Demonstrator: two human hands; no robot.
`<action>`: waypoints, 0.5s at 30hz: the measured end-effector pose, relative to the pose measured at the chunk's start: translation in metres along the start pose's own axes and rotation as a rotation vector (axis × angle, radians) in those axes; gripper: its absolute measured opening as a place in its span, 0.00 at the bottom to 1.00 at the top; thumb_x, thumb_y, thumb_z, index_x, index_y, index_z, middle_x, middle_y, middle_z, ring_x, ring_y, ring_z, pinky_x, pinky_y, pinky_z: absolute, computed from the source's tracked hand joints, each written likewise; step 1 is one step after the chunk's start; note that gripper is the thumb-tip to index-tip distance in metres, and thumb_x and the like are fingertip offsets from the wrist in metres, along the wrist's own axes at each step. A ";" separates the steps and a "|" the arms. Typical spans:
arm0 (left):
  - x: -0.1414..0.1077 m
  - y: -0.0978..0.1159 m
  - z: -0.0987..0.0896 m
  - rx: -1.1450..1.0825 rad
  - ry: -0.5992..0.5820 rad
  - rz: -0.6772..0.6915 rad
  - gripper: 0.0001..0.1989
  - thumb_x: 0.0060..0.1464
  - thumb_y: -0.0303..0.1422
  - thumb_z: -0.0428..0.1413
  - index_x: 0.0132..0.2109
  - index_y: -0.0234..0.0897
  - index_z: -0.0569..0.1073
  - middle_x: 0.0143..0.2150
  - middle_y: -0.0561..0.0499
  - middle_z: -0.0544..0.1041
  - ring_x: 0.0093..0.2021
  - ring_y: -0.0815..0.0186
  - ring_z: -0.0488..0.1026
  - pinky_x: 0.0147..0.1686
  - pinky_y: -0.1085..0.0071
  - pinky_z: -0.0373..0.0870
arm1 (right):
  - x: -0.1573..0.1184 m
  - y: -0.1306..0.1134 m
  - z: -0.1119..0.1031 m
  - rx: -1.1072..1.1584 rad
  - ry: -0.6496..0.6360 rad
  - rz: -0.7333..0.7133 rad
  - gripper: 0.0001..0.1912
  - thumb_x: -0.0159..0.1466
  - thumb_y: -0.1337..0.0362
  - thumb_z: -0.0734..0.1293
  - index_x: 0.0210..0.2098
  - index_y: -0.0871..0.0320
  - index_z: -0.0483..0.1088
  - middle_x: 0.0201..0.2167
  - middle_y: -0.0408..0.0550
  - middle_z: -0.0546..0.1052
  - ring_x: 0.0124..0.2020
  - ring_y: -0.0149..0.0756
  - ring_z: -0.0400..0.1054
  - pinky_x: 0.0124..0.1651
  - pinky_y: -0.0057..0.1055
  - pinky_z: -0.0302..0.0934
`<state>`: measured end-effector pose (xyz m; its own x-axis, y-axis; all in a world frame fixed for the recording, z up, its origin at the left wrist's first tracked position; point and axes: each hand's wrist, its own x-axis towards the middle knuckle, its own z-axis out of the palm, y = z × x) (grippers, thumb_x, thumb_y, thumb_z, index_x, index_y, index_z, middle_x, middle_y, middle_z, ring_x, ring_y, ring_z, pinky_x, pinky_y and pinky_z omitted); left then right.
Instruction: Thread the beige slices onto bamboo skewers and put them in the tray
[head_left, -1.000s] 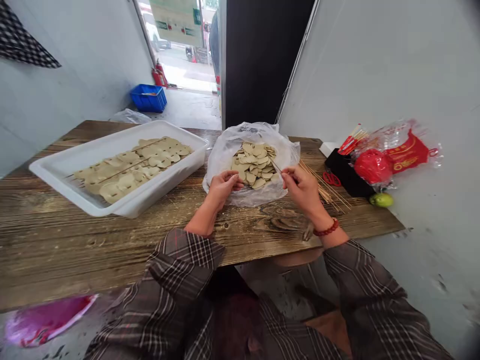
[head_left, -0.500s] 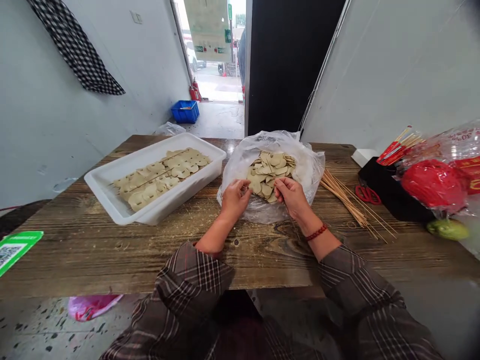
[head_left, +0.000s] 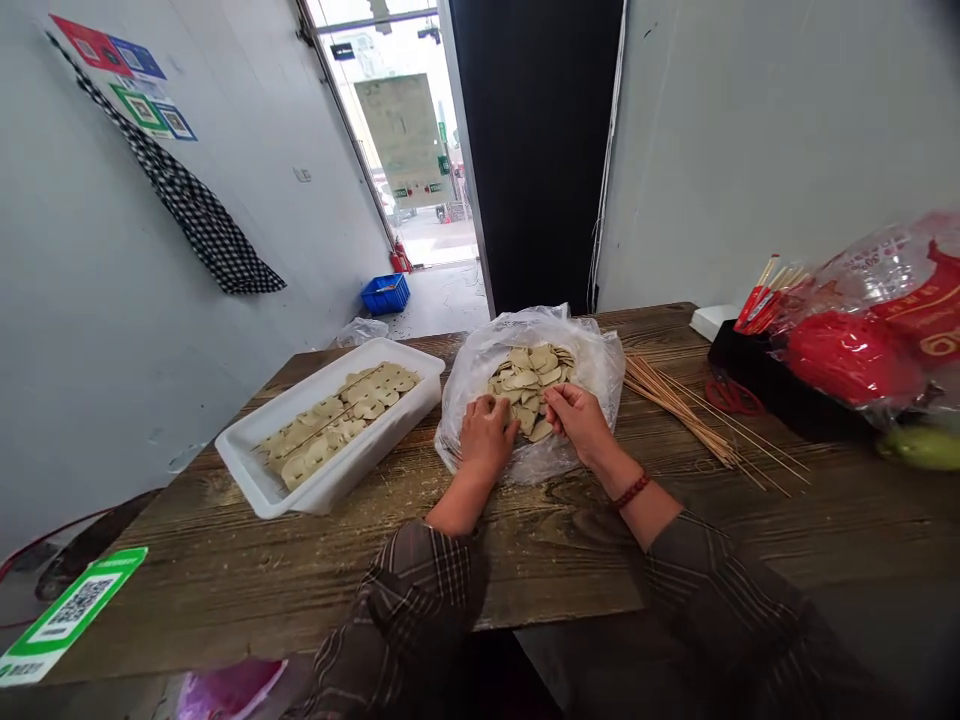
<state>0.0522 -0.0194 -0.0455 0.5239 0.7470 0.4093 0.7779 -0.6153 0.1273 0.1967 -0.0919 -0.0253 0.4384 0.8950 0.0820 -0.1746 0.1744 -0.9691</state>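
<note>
A clear plastic bag (head_left: 600,370) stands rolled open on the table, heaped with flat beige pieces (head_left: 536,368) with rounded edges. My left hand (head_left: 486,438) rests at the bag's near left side, its fingers curved downward and the thumb apart, touching the edge of the heap. Over the right part of the heap, my right hand (head_left: 579,418) is closed in a pinch; what lies between thumb and forefinger is too small to make out. To the left, a white plastic tub (head_left: 330,497) holds similar flat pieces (head_left: 337,415) threaded on thin sticks.
Thin wooden skewers (head_left: 686,415) lie loose right of the bag. Beyond them are red-handled scissors (head_left: 735,396), a black box (head_left: 795,395) with red-wrapped sticks, and a red plastic package (head_left: 855,360). A green QR card (head_left: 79,610) sits at the table's left front.
The view has tilted up and turned, so the table sits lower. My left hand has shifted toward the heap, fingers spreading onto its edge. My right hand keeps its pinch.
</note>
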 end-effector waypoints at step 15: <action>0.009 -0.027 0.010 -0.631 0.186 -0.256 0.12 0.53 0.25 0.50 0.37 0.34 0.78 0.38 0.46 0.78 0.42 0.61 0.73 0.46 0.65 0.67 | -0.001 -0.007 -0.002 0.004 0.006 0.016 0.17 0.53 0.49 0.69 0.26 0.56 0.66 0.14 0.36 0.67 0.13 0.24 0.54 0.15 0.24 0.46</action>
<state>0.0397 0.0062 -0.0546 0.2395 0.8672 0.4366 0.4898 -0.4962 0.7168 0.1989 -0.0948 -0.0188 0.4406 0.8953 0.0654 -0.1849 0.1618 -0.9693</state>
